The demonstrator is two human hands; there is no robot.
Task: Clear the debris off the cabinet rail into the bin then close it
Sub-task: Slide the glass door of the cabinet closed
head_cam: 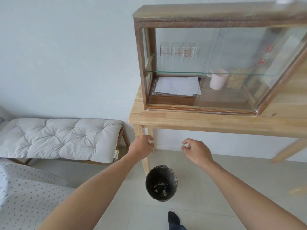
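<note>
A dark wooden cabinet [141, 63] with sliding glass doors stands on a light wooden table [199, 122]. Its left half is open, with the glass pane slid to the right. The bottom rail [191, 109] runs along the cabinet's front edge; I cannot make out debris on it. On the floor below stands a round bin [161, 183] lined with a black bag, with small scraps at its bottom. My left hand [142, 146] and my right hand [196, 151] hover below the table edge, above the bin, fingers loosely curled and holding nothing that I can see.
Inside the cabinet are white papers [177, 86], a pink cup [216, 79], several glasses [179, 49] and a glass shelf. A bench with a grey cushion [59, 138] stands at the left. A dotted cloth [25, 196] lies at the lower left. My socked foot [173, 219] is on the tiled floor.
</note>
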